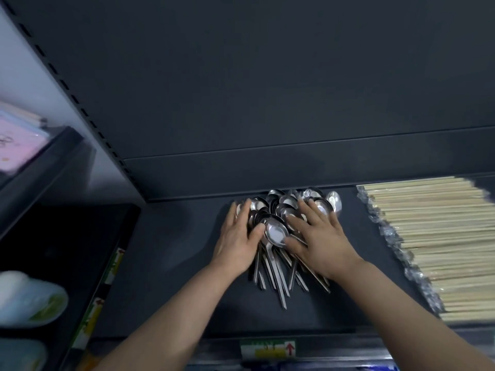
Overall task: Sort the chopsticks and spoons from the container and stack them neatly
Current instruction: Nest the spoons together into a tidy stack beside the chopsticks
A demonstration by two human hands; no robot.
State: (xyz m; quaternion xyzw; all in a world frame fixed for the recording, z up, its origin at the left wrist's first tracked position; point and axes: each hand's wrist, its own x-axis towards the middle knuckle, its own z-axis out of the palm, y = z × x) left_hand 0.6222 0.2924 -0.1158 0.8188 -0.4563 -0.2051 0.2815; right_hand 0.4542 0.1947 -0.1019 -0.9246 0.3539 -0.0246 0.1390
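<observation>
Your left hand [238,236] presses straight-fingered against the left flank of the spoons [276,232], and your right hand [318,236] rests spread across their right side. Neither hand grips anything. The pile sits heaped in the middle of the shelf [174,236], bowls away from you and handles fanning toward you. If you squeeze unevenly, I judge the slick nested bowls may ride over one another and splay the handles wider, or a loose spoon may skid right into the chopsticks [439,236] stacked near it.

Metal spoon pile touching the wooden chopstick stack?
Apart. Head view: bare dark shelf shows between shiny metal spoon pile and pale wooden chopstick stack.
</observation>
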